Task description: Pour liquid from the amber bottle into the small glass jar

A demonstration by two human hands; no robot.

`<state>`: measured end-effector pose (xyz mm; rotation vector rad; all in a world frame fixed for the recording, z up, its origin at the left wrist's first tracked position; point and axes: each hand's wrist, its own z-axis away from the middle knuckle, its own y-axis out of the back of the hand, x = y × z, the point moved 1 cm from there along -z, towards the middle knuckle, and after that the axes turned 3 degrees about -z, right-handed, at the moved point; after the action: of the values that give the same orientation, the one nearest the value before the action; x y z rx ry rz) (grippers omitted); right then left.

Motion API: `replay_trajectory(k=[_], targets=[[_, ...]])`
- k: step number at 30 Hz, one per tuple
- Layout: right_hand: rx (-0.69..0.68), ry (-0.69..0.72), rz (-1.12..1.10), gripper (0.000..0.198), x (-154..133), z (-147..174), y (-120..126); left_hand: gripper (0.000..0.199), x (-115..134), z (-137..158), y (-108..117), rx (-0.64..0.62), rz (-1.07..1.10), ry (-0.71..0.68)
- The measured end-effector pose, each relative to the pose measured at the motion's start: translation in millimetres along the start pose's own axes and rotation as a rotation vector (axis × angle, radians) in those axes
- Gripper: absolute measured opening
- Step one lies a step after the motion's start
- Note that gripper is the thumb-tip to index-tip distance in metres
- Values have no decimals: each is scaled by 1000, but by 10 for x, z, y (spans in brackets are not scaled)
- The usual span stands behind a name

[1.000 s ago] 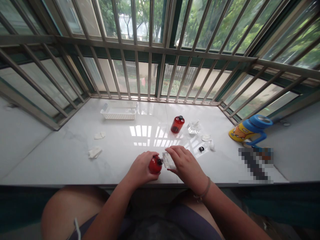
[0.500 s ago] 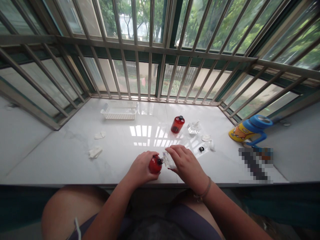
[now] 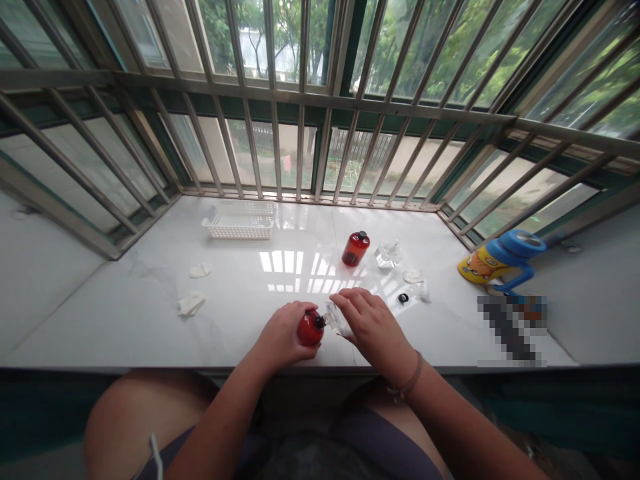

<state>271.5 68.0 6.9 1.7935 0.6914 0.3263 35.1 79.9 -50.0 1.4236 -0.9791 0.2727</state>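
Observation:
My left hand (image 3: 286,332) is wrapped round a red bottle (image 3: 309,331) near the front edge of the white sill. The bottle leans to the right, its dark neck towards my other hand. My right hand (image 3: 371,327) grips a small clear bottle (image 3: 339,320), tipped so that its mouth meets the red bottle's neck. My right fingers hide part of the clear bottle. Beyond my hands stands a second red bottle (image 3: 355,250) with a black cap. A small black cap (image 3: 403,299) lies to the right of my right hand.
A white perforated basket (image 3: 239,231) sits at the back left. Crumpled tissues (image 3: 191,304) lie on the left, others (image 3: 413,276) on the right. A clear square container (image 3: 387,256) stands beside the far bottle. At the right is a blue-and-yellow flask (image 3: 495,259). Metal bars (image 3: 320,100) close off the window.
My right hand has tilted the clear bottle very slightly. Otherwise both hands and the things on the sill stay as they were.

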Motion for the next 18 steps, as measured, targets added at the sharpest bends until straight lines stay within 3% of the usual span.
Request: replay_trajectory(k=[18], targets=[[61,50,66,54,-3,-18,22,70,-6,0,2,4,-5,4]])
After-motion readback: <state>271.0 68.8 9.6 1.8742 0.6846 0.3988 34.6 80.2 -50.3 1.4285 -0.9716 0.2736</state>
